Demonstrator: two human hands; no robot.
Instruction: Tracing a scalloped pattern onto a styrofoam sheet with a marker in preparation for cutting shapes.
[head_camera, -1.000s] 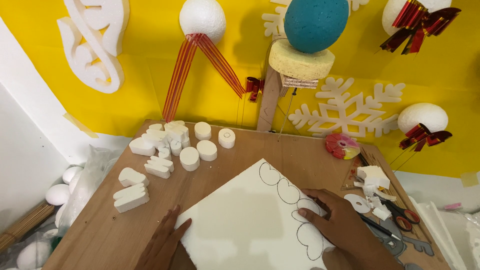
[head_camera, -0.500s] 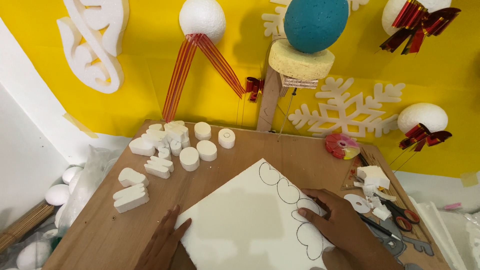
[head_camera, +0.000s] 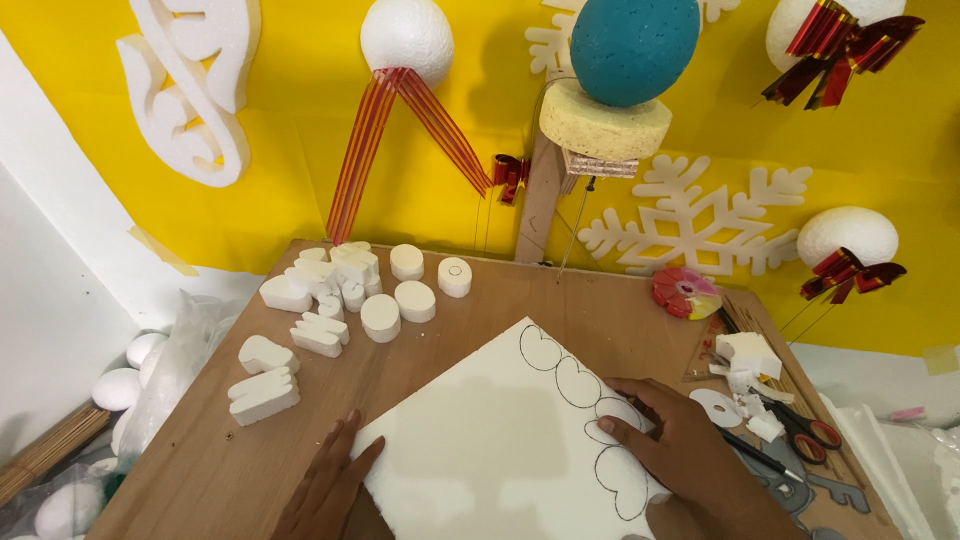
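A white foam sheet (head_camera: 490, 440) lies on the wooden board (head_camera: 200, 470), turned like a diamond. Several heart outlines are drawn in black along its right edge. My left hand (head_camera: 330, 485) rests flat against the sheet's left edge, fingers together. My right hand (head_camera: 680, 455) lies over the drawn outlines on the right side, fingers curled on the foam; whether it holds a pen is hidden.
Cut white foam shapes and round discs (head_camera: 400, 300) lie at the board's back left. Scissors (head_camera: 805, 430), a pen, foam scraps (head_camera: 745, 355) and a pink-yellow tape roll (head_camera: 685, 293) sit at the right. Foam balls, a snowflake and ribbons hang on the yellow wall behind.
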